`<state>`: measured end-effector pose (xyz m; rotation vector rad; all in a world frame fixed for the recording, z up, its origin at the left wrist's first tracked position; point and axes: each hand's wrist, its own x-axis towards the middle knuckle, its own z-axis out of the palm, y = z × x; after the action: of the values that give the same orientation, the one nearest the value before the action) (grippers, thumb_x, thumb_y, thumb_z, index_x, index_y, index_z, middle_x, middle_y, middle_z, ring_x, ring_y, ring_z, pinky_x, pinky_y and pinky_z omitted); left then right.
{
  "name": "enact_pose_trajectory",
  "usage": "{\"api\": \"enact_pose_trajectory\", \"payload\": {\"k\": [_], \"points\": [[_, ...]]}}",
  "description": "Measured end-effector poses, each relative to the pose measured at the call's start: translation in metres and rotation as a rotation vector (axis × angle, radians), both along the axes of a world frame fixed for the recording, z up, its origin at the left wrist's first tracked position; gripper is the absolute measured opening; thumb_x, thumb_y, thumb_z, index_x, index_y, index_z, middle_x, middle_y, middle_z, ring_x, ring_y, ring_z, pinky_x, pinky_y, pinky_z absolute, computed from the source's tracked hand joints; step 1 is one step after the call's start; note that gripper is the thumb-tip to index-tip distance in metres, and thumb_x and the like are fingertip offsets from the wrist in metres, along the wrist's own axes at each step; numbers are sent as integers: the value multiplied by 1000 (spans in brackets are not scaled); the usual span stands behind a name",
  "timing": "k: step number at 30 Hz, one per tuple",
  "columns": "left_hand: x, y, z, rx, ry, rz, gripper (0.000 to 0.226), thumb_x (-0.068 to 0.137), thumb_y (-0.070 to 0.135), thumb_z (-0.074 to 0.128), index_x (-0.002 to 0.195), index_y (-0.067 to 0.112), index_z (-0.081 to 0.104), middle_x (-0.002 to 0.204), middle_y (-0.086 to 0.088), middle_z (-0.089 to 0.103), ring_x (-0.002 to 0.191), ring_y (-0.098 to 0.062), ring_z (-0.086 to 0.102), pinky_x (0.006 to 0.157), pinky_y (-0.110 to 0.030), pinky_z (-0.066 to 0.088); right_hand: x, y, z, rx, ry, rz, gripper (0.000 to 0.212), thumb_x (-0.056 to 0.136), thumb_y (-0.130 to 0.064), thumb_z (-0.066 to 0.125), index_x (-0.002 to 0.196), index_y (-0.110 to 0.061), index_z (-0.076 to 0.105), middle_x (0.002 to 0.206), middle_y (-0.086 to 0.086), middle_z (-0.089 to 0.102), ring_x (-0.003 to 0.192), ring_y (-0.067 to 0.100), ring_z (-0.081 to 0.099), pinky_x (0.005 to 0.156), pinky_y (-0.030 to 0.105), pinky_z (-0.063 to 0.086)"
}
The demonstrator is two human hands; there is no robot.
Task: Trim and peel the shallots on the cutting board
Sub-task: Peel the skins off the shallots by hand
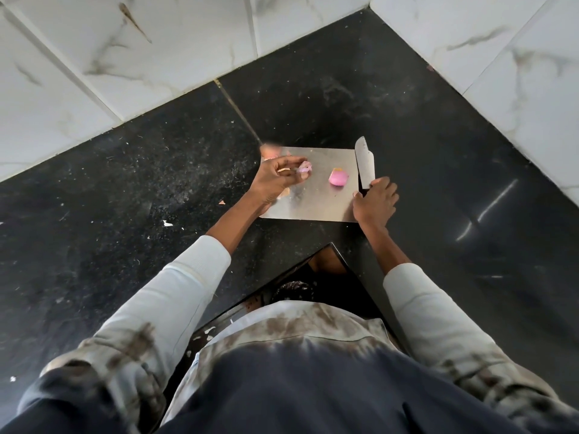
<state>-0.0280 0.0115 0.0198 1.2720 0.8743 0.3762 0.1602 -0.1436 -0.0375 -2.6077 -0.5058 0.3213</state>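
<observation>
A steel cutting board [316, 205] lies on the black counter. A pink peeled shallot [338, 178] sits on its right half. My left hand [275, 177] hovers over the board's left edge and pinches a small pale pink piece of shallot [304, 168] between thumb and fingertips. My right hand [374, 200] grips the handle of a knife [365, 162] at the board's right edge, the broad blade pointing away from me. Blurred peel scraps [270, 150] lie at the board's far left corner.
The black granite counter [141, 189] runs into a corner of white marble-patterned wall tiles [156, 42]. Small bits of peel [167, 223] are scattered on the counter left of the board. The counter's inner corner edge [332, 245] is just in front of my body.
</observation>
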Motion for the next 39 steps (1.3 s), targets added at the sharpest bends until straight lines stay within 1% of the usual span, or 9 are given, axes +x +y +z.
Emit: {"api": "enact_pose_trajectory", "payload": {"k": [5, 9, 15, 17, 23, 25, 32, 35, 39], "points": [[-4, 4, -3, -26, -12, 40, 51, 84, -7, 82, 133, -6, 66, 126, -17, 74, 117, -27, 74, 102, -40, 59, -3, 1, 2, 141, 22, 48, 24, 105, -16, 57, 127, -8, 51, 131, 14, 53, 122, 30, 54, 100, 41, 48], [-8, 8, -3, -54, -30, 109, 47, 86, -4, 81, 131, -6, 68, 125, -14, 76, 116, -22, 74, 103, -38, 58, -21, 14, 32, 403, 124, 80, 15, 108, -21, 45, 118, -11, 50, 109, 3, 61, 97, 22, 62, 86, 45, 56], [-16, 15, -6, -30, -56, 183, 43, 86, 4, 85, 126, -2, 72, 119, -16, 77, 110, -22, 75, 95, -30, 61, -44, 35, 61, 577, 170, 605, 25, 112, -32, 48, 125, -11, 52, 99, 9, 73, 69, 2, 66, 50, 21, 48], [-20, 17, -7, -14, -62, 203, 44, 85, 4, 85, 126, -3, 72, 118, -17, 77, 108, -22, 75, 90, -27, 61, -49, 36, 61, 546, 128, 727, 23, 111, -33, 51, 122, -13, 53, 97, 9, 75, 67, 3, 67, 46, 22, 46], [-33, 23, -14, -30, -51, 174, 58, 74, 22, 93, 125, 1, 74, 121, -13, 78, 117, -28, 73, 107, -46, 57, -49, 39, 54, 479, 61, 778, 24, 110, -37, 53, 122, -16, 55, 105, 2, 78, 70, 6, 68, 54, 8, 41], [-34, 24, -14, -25, -50, 160, 55, 76, 21, 92, 124, 1, 75, 121, -12, 78, 117, -29, 74, 107, -48, 56, -49, 40, 55, 465, 55, 786, 24, 110, -40, 53, 122, -19, 55, 105, 0, 78, 72, 8, 69, 58, 17, 44], [-40, 20, -12, -59, -103, 119, 42, 88, 7, 83, 128, 1, 72, 122, -10, 78, 118, -22, 73, 106, -37, 57, -42, 37, 50, 336, -7, 641, 21, 110, -38, 53, 118, -18, 54, 85, -5, 66, 64, 7, 62, 54, 13, 42], [-41, 23, -12, -43, -99, 115, 44, 87, 9, 84, 129, 3, 73, 124, -8, 77, 121, -21, 71, 110, -39, 54, -41, 34, 46, 349, 1, 612, 23, 110, -37, 53, 123, -19, 54, 96, -4, 68, 73, 12, 69, 59, 19, 53], [-41, 24, -14, -55, -105, 113, 56, 75, 21, 91, 127, 6, 75, 127, -9, 76, 125, -25, 69, 113, -46, 52, -53, 36, 55, 481, 0, 728, 21, 111, -36, 51, 120, -17, 54, 99, -8, 69, 72, 6, 67, 51, 8, 42]]}}
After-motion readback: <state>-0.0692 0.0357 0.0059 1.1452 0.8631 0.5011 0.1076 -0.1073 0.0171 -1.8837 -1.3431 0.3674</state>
